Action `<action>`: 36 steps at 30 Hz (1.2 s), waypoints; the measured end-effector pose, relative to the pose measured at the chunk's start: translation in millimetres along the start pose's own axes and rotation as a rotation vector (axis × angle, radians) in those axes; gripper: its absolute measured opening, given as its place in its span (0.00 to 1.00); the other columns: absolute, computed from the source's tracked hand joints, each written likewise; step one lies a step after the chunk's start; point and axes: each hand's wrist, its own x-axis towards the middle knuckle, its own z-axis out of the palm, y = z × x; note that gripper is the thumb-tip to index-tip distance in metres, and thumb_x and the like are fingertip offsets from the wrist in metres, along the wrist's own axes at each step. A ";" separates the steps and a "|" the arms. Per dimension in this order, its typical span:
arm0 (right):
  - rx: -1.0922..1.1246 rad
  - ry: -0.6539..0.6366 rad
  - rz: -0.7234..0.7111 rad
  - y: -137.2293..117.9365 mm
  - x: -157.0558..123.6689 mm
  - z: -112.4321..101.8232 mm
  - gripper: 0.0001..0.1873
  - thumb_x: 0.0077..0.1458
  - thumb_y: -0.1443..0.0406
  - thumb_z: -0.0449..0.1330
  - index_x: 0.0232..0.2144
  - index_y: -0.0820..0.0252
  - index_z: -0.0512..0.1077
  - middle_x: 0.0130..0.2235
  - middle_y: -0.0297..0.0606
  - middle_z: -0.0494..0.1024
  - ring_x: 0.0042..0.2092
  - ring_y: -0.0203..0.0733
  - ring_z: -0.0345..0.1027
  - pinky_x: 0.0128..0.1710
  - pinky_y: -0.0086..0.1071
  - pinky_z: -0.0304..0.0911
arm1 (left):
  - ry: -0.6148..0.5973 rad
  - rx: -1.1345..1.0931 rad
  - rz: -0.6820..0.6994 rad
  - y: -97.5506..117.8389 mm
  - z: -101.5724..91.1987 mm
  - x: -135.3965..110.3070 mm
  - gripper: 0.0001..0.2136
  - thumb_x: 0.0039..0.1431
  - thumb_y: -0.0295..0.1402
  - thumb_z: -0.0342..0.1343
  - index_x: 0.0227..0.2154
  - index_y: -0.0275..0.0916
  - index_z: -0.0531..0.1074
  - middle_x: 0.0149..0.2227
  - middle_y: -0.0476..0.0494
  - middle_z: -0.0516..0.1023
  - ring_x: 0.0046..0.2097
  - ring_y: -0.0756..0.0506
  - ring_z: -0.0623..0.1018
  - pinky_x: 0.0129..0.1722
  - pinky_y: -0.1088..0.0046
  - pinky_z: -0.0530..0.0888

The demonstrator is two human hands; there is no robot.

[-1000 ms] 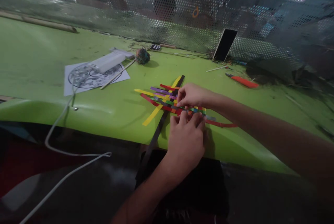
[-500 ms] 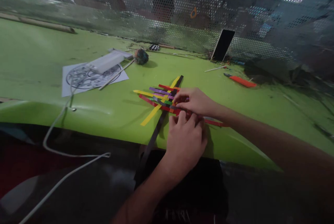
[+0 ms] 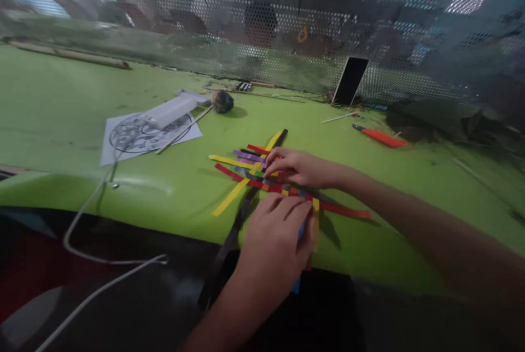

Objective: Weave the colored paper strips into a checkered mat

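Note:
A loose weave of coloured paper strips (image 3: pixel 250 169) lies on the green table (image 3: pixel 61 106) near its front edge: yellow, red, purple, green and a long black strip (image 3: pixel 229 232) that runs off the edge. My right hand (image 3: pixel 299 167) rests on the middle of the weave, its fingers curled down on the strips. Just below it, my left hand (image 3: pixel 274 240) lies over the near ends of the strips, fingers stretched toward the weave, with a blue and a yellow strip under them.
At the left lie a printed sheet (image 3: pixel 123 139) with a white box (image 3: pixel 172 110) and a stick on it; a white cable (image 3: pixel 90 215) runs off the table edge. A small dark ball (image 3: pixel 222 101), a propped phone (image 3: pixel 350 81) and an orange cutter (image 3: pixel 381 136) sit farther back by the perforated screen.
My left hand has slid down toward the table edge and its fingers have flattened. My right hand has shifted left over the weave. The view has dipped a little.

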 end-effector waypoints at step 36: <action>-0.184 0.166 0.236 -45.3 -46.8 -16.9 0.14 0.64 0.63 0.60 0.48 0.64 0.78 0.47 0.49 0.80 0.46 0.48 0.73 0.47 0.39 0.66 | -0.183 0.461 0.014 -18.4 -47.5 3.7 0.14 0.69 0.24 0.49 0.51 0.37 0.76 0.48 0.39 0.82 0.49 0.38 0.79 0.46 0.60 0.78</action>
